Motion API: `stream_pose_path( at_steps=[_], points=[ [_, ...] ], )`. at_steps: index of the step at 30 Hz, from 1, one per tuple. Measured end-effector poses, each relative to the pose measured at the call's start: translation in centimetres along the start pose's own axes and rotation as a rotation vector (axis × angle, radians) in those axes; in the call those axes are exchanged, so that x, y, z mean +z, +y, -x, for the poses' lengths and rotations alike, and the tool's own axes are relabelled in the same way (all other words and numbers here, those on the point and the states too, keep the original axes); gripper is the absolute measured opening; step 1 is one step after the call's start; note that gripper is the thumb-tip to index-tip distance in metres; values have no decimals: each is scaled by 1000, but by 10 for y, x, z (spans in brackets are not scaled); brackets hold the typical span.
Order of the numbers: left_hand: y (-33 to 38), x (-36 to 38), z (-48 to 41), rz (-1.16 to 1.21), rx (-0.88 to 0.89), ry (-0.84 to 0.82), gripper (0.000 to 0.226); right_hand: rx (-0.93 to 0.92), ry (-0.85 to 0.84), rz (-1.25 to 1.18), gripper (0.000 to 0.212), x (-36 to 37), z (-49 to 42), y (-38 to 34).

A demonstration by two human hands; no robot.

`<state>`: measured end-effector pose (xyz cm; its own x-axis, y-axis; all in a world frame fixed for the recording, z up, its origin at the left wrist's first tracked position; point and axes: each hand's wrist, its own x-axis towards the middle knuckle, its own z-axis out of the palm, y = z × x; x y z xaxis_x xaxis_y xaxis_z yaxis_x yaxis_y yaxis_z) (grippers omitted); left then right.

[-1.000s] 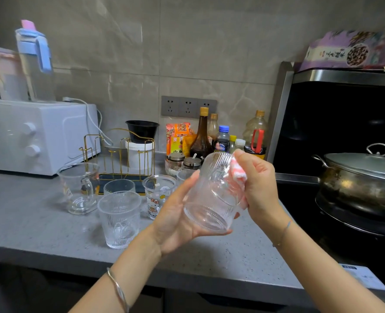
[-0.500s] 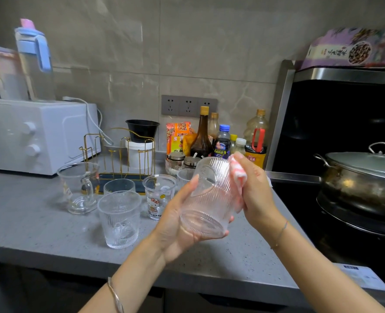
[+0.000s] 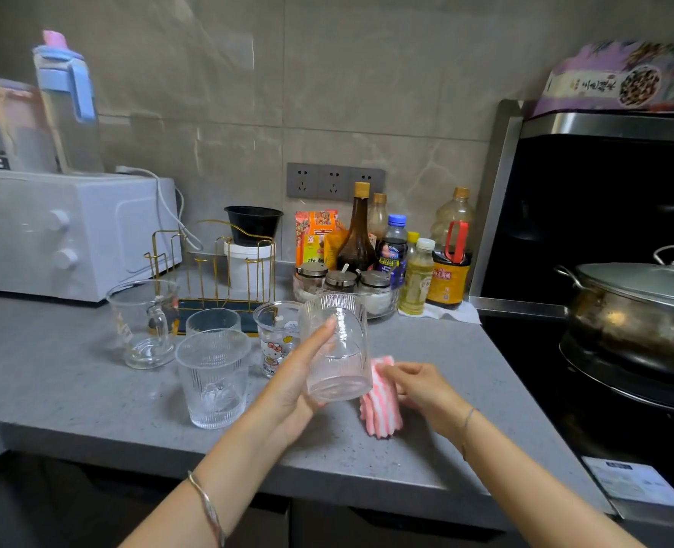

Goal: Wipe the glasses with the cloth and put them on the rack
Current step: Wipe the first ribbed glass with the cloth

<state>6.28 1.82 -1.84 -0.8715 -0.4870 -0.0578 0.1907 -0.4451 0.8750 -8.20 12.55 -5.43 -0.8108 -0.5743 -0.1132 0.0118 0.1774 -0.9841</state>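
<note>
My left hand (image 3: 294, 383) holds a ribbed clear glass (image 3: 337, 352) upright above the grey counter (image 3: 426, 441). To its right, my right hand (image 3: 420, 385) holds the pink-and-white striped cloth (image 3: 381, 403) down on the counter. The gold wire rack (image 3: 213, 267) stands behind, with nothing on it. In front of the rack stand a second ribbed glass (image 3: 213, 377), a plain glass (image 3: 213, 320), a cartoon-printed glass (image 3: 278, 336) and a handled glass mug (image 3: 143, 322).
A white microwave (image 3: 66, 231) sits at the left with jugs on top. Sauce bottles (image 3: 398, 251) and spice jars crowd the back wall. A lidded steel pot (image 3: 639, 310) rests on the black stove at the right.
The right hand has pulled the cloth off the glass and lowered it to the counter. The left hand has turned the glass from tilted to upright.
</note>
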Motion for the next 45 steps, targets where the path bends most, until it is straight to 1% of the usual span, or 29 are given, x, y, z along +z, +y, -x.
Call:
stream_pose_path(
  at_steps=[3,5,7,8,10,11,13,14,16,18,20,22,23,25,26,28,30,32,34,36,37,38,40,41,42,43,45],
  points=[
    [-3,-7,-9,30,-14,47,68,39,-20,-9,26,-1,-1,3],
    [-4,-10,-15,54,-13,65,87,24,3,68,25,-3,1,1],
    [-4,-12,-19,70,6,78,110,-44,65,219,27,-7,1,-2],
    [-3,-11,-20,78,20,83,117,-85,98,273,31,-9,1,-3],
    [-1,-9,-21,107,24,73,125,-166,148,267,38,-10,6,-11],
    [1,-8,-22,124,21,55,124,-216,143,222,35,-9,9,-17],
    [5,-5,-25,144,72,40,103,-272,34,86,29,-2,24,-32],
    [8,-3,-26,155,114,37,95,-259,-58,10,30,3,32,-40],
    [16,1,-30,181,193,57,91,-169,-242,-112,34,15,46,-53],
    [26,2,-33,174,285,96,89,-103,-355,-187,43,26,50,-62],
    [38,-1,-38,142,345,132,98,-86,-390,-268,55,39,46,-71],
    [50,-9,-43,105,392,159,101,-87,-385,-381,62,55,37,-79],
    [54,-11,-44,84,406,172,102,-81,-371,-442,61,61,34,-82],
    [67,-21,-47,29,408,209,119,-56,-364,-573,53,79,25,-91],
    [75,-28,-49,0,412,225,127,-41,-377,-623,53,90,20,-97],
    [90,-44,-55,-46,436,242,132,-23,-426,-660,56,106,12,-109],
    [105,-58,-61,-77,440,234,128,-25,-478,-639,51,118,3,-120],
    [122,-75,-71,-126,449,221,124,-49,-484,-608,48,131,-12,-132],
    [141,-94,-81,-200,456,226,124,-71,-422,-566,59,147,-32,-146],
    [162,-114,-90,-317,467,239,123,-134,-365,-464,79,162,-53,-163],
    [170,-123,-93,-404,481,256,117,-185,-351,-399,87,167,-62,-171],
    [180,-134,-97,-487,514,281,108,-247,-343,-331,86,173,-72,-180],
    [192,-162,-107,-642,597,385,80,-383,-290,-205,62,184,-93,-202],
    [194,-174,-111,-739,621,446,70,-452,-255,-149,53,187,-98,-213],
    [197,-189,-117,-839,621,498,63,-518,-225,-94,51,193,-109,-225],
    [197,-201,-122,-934,598,544,60,-573,-204,-45,53,200,-118,-237],
    [195,-221,-135,-1069,514,597,55,-674,-197,65,63,217,-137,-258]
  ],
)
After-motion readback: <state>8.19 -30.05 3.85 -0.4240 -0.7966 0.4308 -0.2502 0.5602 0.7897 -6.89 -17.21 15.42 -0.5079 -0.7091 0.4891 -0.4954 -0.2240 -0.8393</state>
